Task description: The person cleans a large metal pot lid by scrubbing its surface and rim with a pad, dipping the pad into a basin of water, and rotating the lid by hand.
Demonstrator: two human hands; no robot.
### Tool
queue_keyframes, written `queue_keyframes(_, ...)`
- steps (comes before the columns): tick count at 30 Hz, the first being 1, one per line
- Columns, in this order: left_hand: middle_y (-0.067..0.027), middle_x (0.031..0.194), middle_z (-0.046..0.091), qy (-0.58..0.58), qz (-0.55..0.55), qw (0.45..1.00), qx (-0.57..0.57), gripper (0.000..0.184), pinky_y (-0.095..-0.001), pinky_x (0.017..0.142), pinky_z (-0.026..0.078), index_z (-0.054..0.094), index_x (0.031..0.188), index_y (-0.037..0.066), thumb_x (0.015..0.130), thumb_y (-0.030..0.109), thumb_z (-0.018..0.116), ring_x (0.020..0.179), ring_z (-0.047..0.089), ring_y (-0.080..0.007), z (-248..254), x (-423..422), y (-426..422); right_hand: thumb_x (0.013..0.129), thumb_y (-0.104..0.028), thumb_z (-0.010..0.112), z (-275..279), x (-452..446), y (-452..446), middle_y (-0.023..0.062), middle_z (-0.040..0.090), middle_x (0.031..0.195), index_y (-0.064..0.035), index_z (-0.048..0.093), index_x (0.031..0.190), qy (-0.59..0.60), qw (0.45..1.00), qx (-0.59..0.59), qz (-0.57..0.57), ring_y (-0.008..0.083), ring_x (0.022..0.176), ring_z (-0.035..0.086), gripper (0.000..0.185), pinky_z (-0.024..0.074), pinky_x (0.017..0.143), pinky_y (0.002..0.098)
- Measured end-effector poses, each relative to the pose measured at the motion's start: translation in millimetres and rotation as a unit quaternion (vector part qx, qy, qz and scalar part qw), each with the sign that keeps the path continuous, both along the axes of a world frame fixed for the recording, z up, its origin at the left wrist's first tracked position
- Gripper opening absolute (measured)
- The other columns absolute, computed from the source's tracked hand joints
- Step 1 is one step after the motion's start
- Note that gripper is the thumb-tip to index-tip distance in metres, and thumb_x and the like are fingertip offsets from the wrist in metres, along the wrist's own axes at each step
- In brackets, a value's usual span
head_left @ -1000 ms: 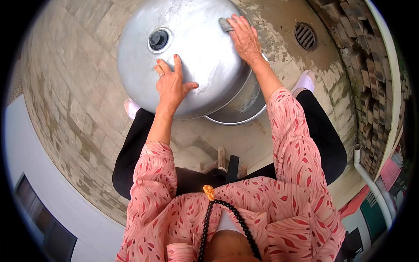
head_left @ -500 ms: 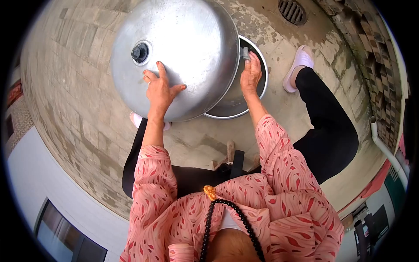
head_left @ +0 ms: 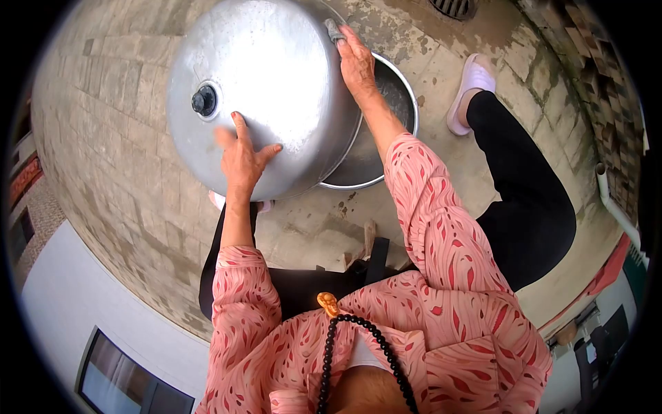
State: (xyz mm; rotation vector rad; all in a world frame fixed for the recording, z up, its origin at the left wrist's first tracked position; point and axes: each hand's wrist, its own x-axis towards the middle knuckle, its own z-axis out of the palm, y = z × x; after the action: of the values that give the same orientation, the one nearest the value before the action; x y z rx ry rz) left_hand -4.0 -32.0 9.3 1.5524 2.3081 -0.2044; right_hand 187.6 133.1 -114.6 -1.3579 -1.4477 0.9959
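A large domed metal lid [head_left: 276, 90] with a black knob [head_left: 205, 101] leans over a round metal basin [head_left: 386, 138]. My left hand [head_left: 243, 157] rests on the lid's surface below the knob, fingers spread, holding nothing. At the lid's upper right edge, my right hand [head_left: 356, 63] grips a small grey pad [head_left: 334, 32] that touches the metal. Part of the basin is hidden behind the lid and my right forearm.
A drain grate [head_left: 453, 7] lies in the paved ground [head_left: 131, 131] at the top. Stacked bricks or wood [head_left: 598, 90] line the right side, near a white pipe [head_left: 617, 207]. My light shoe [head_left: 467, 93] stands right of the basin.
My right hand with the grey pad went from the lid down over the basin, then back up to the lid's edge. The lid has shifted left in view, with my left hand still on it.
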Motion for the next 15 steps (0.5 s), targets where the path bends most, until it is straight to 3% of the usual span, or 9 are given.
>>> queue_keyframes(3,-0.0287,0.132,0.047,-0.040,0.049,0.998,-0.024,0.116,-0.0464,0.087,0.049,0.023,0.150,0.003,0.063,0.052,0.082,0.105,0.058,-0.0439,-2.3,-3.0,2.6,0.094,-0.009,0.049,-9.8,8.8,-35.5,0.0213,0.053,0.134,0.0027,0.054,0.126,0.002,0.999,-0.011,-0.046,0.0371,0.121,0.054,0.034,0.0422,0.103,0.0390)
queue_keyframes(5,-0.0286,0.131,0.047,-0.036,0.040,0.998,-0.013,0.115,-0.0463,0.086,0.049,0.023,0.150,0.004,0.064,0.053,0.082,0.105,0.058,-0.0438,-4.6,-5.2,1.0,0.096,-0.011,0.048,-24.5,25.2,-96.1,0.0190,0.048,0.140,-0.0030,0.047,0.137,0.038,0.995,-0.077,-0.057,0.0350,0.128,0.048,0.041,0.0403,0.105,0.0393)
queue_keyframes(7,-0.0286,0.131,0.047,-0.041,0.039,0.998,-0.021,0.114,-0.0465,0.085,0.049,0.024,0.150,0.003,0.064,0.054,0.081,0.106,0.058,-0.0437,-6.7,-3.1,-1.6,0.099,-0.013,0.043,-4.1,29.7,-153.8,0.0186,0.047,0.142,-0.0050,0.043,0.141,0.011,0.985,-0.165,-0.047,0.0351,0.131,0.046,0.044,0.0383,0.107,0.0400)
queue_keyframes(9,-0.0286,0.130,0.047,-0.048,0.052,0.997,-0.040,0.113,-0.0469,0.085,0.049,0.025,0.149,0.003,0.065,0.054,0.081,0.107,0.057,-0.0435,-3.9,-4.6,-0.4,0.098,-0.012,0.041,-5.7,16.7,-167.7,0.0187,0.045,0.143,-0.0037,0.042,0.141,0.015,0.983,-0.164,-0.087,0.0346,0.132,0.044,0.044,0.0346,0.109,0.0403)
queue_keyframes(12,-0.0278,0.129,0.047,-0.033,0.053,0.997,-0.040,0.112,-0.0466,0.084,0.049,0.027,0.148,0.002,0.065,0.053,0.081,0.107,0.057,-0.0429,5.7,2.4,3.1,0.097,-0.011,0.042,-11.4,14.4,-116.7,0.0174,0.043,0.145,-0.0034,0.045,0.138,-0.074,0.991,-0.075,-0.078,0.0343,0.133,0.042,0.042,0.0300,0.110,0.0457)
queue_keyframes(14,-0.0240,0.109,0.060,-0.007,0.009,1.000,-0.003,0.115,-0.0457,0.080,0.050,0.022,0.149,0.001,0.065,0.055,0.080,0.098,0.062,-0.0407,-2.4,-2.5,-1.3,0.095,-0.010,0.043,-2.8,2.5,-73.4,0.0171,0.042,0.146,-0.0027,0.046,0.135,-0.121,0.990,-0.057,-0.049,0.0344,0.133,0.040,0.041,0.0272,0.110,0.0514)
queue_keyframes(15,-0.0221,0.099,0.067,0.005,-0.013,1.000,0.017,0.117,-0.0452,0.077,0.051,0.019,0.150,0.001,0.065,0.055,0.080,0.094,0.065,-0.0397,-5.8,-4.4,-2.9,0.095,-0.010,0.044,17.5,-6.1,-64.8,0.0175,0.042,0.145,-0.0024,0.047,0.134,-0.065,0.997,-0.013,-0.039,0.0352,0.134,0.039,0.040,0.0258,0.109,0.0555)
